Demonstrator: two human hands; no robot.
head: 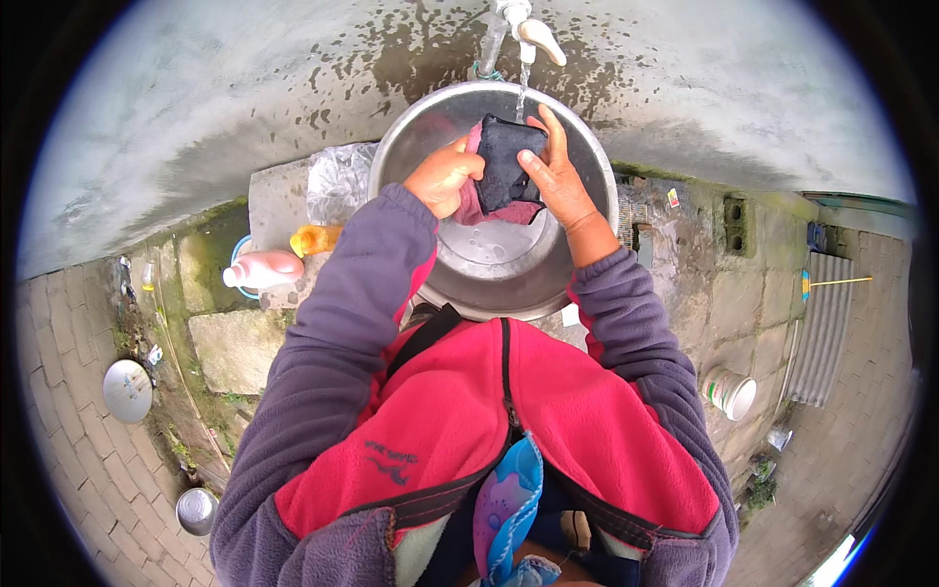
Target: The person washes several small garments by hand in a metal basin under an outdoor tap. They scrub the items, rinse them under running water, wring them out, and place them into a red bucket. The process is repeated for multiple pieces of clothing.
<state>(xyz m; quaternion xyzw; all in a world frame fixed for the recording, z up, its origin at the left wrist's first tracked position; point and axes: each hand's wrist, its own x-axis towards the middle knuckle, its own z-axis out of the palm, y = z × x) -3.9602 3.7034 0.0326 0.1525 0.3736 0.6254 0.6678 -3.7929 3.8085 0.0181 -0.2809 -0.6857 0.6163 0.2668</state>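
Observation:
Over a large metal basin (506,297), a dark cloth item with pink fabric (506,165) is held up between my two hands. My left hand (444,176) grips its left edge with curled fingers. On the right edge, my right hand (561,180) pinches it, thumb on the dark front face and fingers behind. A thin stream of water (524,92) runs from the wall tap (539,37) just behind the cloth. Shallow water appears to lie in the bottom of the basin. The far side of the cloth is hidden.
Left of the basin lie a clear plastic bag (337,183), a yellow bottle (315,240) and a pink bottle (265,269). The wet wall (352,81) rises directly behind the basin. A white bucket (730,392) lies to the right, and a metal pot (196,511) sits far left.

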